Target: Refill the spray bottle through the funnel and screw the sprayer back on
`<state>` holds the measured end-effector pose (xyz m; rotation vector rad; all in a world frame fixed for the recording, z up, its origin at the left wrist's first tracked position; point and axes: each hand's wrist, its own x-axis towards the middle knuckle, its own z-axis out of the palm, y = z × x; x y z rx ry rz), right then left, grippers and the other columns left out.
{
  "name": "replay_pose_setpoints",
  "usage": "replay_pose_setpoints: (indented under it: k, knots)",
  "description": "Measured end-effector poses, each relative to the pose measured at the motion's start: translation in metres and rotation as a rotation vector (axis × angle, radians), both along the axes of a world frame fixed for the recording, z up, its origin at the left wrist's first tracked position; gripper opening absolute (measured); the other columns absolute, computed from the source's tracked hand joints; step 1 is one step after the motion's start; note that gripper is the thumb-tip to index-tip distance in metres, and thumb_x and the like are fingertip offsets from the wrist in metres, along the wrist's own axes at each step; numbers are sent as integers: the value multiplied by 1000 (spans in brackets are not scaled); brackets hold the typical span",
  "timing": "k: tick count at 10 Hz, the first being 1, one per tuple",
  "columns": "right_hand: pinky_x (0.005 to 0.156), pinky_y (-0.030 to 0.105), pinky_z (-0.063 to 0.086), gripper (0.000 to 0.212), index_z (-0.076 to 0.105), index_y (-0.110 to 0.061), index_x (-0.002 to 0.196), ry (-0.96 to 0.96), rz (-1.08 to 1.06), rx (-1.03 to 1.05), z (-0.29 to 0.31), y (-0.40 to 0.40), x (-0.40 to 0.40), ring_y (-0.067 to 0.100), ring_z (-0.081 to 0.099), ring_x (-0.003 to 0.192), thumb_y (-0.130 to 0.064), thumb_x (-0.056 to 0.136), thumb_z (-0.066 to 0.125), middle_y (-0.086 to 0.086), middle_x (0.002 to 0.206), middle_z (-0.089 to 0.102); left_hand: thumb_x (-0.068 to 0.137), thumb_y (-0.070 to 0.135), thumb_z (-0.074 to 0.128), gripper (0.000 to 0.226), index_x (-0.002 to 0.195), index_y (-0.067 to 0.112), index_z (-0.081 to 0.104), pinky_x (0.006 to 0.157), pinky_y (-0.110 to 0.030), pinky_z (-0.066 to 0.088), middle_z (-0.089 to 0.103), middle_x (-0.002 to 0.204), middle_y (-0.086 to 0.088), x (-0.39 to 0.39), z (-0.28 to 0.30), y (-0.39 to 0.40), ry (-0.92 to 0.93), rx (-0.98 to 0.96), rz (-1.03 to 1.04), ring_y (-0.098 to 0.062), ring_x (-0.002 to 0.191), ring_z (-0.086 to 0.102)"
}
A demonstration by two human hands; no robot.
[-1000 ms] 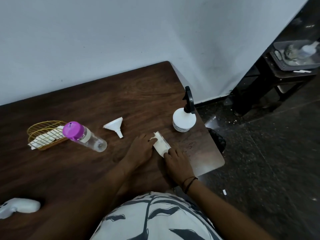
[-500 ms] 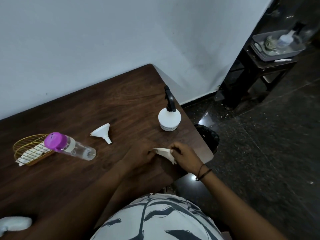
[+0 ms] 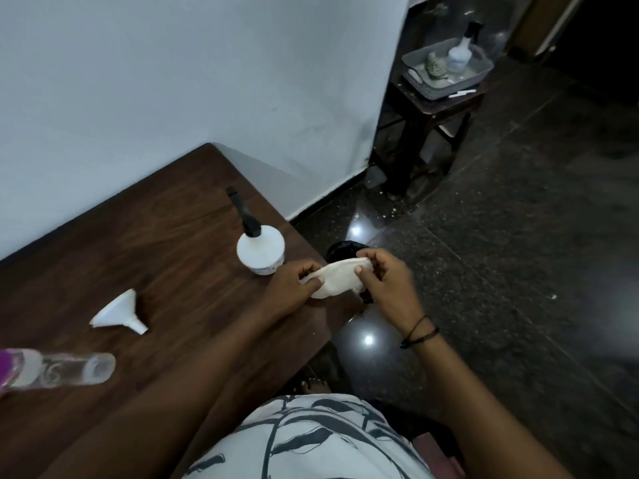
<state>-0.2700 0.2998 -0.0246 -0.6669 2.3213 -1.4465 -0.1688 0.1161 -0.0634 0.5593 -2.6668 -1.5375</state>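
We hold a crumpled white cloth (image 3: 337,280) between both hands, lifted off the dark brown wooden table (image 3: 166,243) and out past its right-hand corner. Our left hand (image 3: 292,286) pinches the cloth's left end, thumb and curled fingers closed on the fabric, and our right hand (image 3: 387,285) grips the right end the same way, fingers curled round it, with thin dark cords (image 3: 420,331) circling that wrist. The white round spray bottle (image 3: 261,250) stands upright on the table near its right edge, just beside our left hand, and its black trigger sprayer (image 3: 243,212) sits on top of it. The small white plastic funnel (image 3: 119,311) lies on its side well to the left of the bottle, spout pointing toward us. Nearer our body, at the left edge of view, a clear plastic bottle with a purple cap (image 3: 58,369) lies on its side. Beyond the table, against the pale wall (image 3: 173,81), a dark wooden stool (image 3: 432,112) carries a grey plastic basket (image 3: 446,69) holding another white bottle (image 3: 460,57). The dark stone floor (image 3: 501,236) shows bright spots of reflected light.
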Motion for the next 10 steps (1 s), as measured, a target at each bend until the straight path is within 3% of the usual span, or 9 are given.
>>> replay_pose_setpoints:
  k: [1, 2, 3, 4, 5, 6, 8, 9, 10]
  knots:
    - [75, 4, 39, 24, 68, -8, 110, 158, -60, 58, 10, 4, -25, 10, 59, 89, -4, 87, 66, -3, 101, 66, 91, 10, 65, 19, 108, 13, 71, 82, -33, 53, 73, 103, -2, -33, 2, 15, 42, -14, 8, -17, 94, 68]
    - [76, 9, 36, 24, 67, -7, 112, 223, -79, 135, 9, 3, -53, 9, 57, 90, -4, 88, 65, 2, 103, 68, 88, 6, 66, 34, 122, 9, 65, 89, -22, 47, 68, 119, -7, -62, -2, 21, 26, -100, 37, -20, 108, 64]
    - [66, 10, 35, 13, 66, -8, 103, 229, -70, 181, -4, 0, -79, 10, 56, 81, -6, 90, 64, 5, 97, 68, 89, 13, 66, 43, 131, 8, 59, 94, -26, 44, 65, 125, -10, -81, -11, 18, -49, -190, 33, -23, 114, 61]
    - [66, 11, 38, 10, 67, -9, 101, 159, -99, 235, -25, -6, -104, 11, 57, 81, -8, 92, 62, 5, 97, 69, 89, 16, 65, 48, 135, 9, 55, 94, -26, 41, 64, 127, -12, -91, -20, 16, -94, -231, 25, -26, 117, 60]
    - [71, 17, 44, 14, 66, -5, 102, 107, -139, 312, -49, -13, -127, 19, 62, 88, -4, 91, 59, 11, 100, 69, 90, 18, 63, 51, 139, 10, 51, 97, -30, 42, 61, 131, -12, -97, -28, 13, -126, -246, 22, -27, 121, 57]
    - [78, 35, 51, 17, 65, -1, 101, 65, -164, 369, -66, -20, -142, 29, 63, 93, 0, 87, 55, 16, 100, 69, 90, 17, 59, 47, 136, 13, 52, 97, -39, 46, 61, 130, -12, -103, -31, 12, -162, -269, 3, -31, 120, 55]
    - [82, 37, 52, 15, 64, -1, 103, -36, -186, 412, -94, -37, -166, 33, 64, 97, -8, 91, 56, 18, 104, 68, 92, 15, 57, 47, 138, 11, 49, 100, -42, 43, 57, 131, -14, -118, -42, 9, -194, -301, -17, -34, 122, 50]
    - [86, 30, 45, 30, 59, -6, 122, -117, -130, 491, -105, -40, -172, 32, 60, 109, -12, 93, 61, 18, 121, 61, 93, 17, 56, 46, 138, 10, 48, 99, -45, 45, 56, 131, -14, -123, -44, 7, -183, -319, -25, -36, 122, 49]
    - [83, 28, 43, 29, 60, -7, 120, -90, -150, 469, -108, -40, -176, 29, 61, 105, -10, 91, 62, 16, 117, 65, 94, 19, 56, 50, 142, 10, 45, 102, -47, 44, 56, 132, -14, -128, -43, 4, -219, -342, 3, -36, 125, 47]
